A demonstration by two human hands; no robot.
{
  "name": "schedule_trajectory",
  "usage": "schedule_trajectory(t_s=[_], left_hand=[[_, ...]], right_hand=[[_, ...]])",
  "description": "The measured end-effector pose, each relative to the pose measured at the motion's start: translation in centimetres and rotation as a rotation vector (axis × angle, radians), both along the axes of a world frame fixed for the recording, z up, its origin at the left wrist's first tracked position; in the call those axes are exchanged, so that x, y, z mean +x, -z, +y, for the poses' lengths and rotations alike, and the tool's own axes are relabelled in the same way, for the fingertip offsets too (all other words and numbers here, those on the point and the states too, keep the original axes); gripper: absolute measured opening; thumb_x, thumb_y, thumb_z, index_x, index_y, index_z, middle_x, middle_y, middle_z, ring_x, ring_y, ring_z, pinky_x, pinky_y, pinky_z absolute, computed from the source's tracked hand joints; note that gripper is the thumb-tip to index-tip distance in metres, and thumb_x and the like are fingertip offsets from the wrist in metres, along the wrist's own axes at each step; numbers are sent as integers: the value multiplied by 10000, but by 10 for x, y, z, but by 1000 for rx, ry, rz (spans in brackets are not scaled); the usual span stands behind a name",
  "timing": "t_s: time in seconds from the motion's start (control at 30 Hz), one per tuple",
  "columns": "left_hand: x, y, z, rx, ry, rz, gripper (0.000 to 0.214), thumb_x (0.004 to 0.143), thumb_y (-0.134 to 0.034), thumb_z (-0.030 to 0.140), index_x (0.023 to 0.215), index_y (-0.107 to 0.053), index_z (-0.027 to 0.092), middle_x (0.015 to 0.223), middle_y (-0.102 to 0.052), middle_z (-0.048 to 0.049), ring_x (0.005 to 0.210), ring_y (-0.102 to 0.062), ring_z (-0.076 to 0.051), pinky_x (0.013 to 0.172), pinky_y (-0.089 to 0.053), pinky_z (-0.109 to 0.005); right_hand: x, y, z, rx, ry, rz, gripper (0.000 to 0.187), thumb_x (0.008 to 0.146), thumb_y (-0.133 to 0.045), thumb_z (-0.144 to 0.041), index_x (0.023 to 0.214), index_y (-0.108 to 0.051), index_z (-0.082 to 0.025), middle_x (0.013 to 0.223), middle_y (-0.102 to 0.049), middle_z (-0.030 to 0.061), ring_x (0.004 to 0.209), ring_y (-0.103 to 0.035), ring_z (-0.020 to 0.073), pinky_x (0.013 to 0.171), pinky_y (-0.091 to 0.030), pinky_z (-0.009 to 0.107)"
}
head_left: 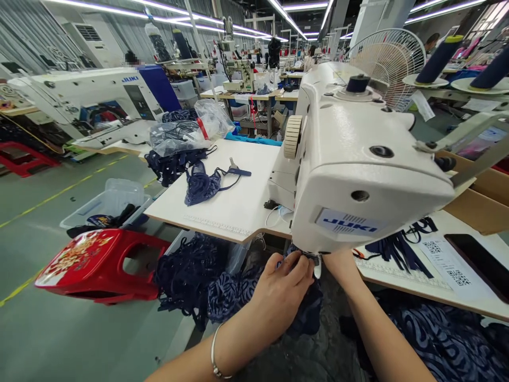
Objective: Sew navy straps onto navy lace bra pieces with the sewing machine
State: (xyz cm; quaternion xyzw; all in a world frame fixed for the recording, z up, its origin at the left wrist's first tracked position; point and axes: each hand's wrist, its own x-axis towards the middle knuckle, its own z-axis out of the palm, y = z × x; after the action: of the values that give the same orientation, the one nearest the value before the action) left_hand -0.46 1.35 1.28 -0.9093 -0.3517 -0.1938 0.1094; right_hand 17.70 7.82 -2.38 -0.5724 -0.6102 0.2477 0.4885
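Observation:
A white Juki sewing machine (358,159) stands on a white table (234,201) in front of me. My left hand (280,294), a bracelet on its wrist, pinches navy lace fabric (306,313) right under the machine head. My right hand (338,262) reaches under the head from the right; its fingers are hidden behind the machine. A finished navy lace piece (202,183) with straps lies on the table to the left.
A pile of navy lace (191,270) hangs below the table edge. A red plastic stool (103,265) and a clear bin (111,204) sit on the floor at left. Navy straps (397,246), QR-code papers (449,265) and a dark phone (481,262) lie right.

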Motion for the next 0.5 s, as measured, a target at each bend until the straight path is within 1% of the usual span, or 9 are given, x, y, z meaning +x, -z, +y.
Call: schedule_trajectory(t_s=[0.1,0.2,0.37,0.5], left_hand=[[-2,3,-1,-1,-22,1,268,1010,-434,229,1237,-569,183,1168,-639,-34,1155,-539,-174,946,-312,-367],[-4,6,-2,-12,-46,12,287,1002,-450,234,1267,-552,191,1185,-632,-43,1163,-534,-180,946,-323,-363],[-5,8,-3,10,-70,-26,302,1022,-413,302,1256,-557,178,1169,-644,-56,1171,-536,-197,952,-308,-376],[-5,8,-4,-7,-68,-45,329,1006,-449,363,1252,-558,173,1166,-644,-59,1182,-529,-201,949,-317,-368]], right_hand=[[2,1,2,8,3,-26,254,733,-583,-269,960,-689,-224,926,-730,106,985,-621,320,808,-532,469],[0,1,3,22,-12,-27,238,745,-568,-271,945,-692,-231,902,-731,108,981,-620,332,792,-533,478],[-2,3,3,43,-18,-41,218,745,-568,-293,915,-691,-234,882,-737,113,960,-625,347,778,-531,505],[2,1,3,32,-40,-43,219,736,-583,-298,916,-696,-242,878,-743,103,957,-631,340,790,-530,495]])
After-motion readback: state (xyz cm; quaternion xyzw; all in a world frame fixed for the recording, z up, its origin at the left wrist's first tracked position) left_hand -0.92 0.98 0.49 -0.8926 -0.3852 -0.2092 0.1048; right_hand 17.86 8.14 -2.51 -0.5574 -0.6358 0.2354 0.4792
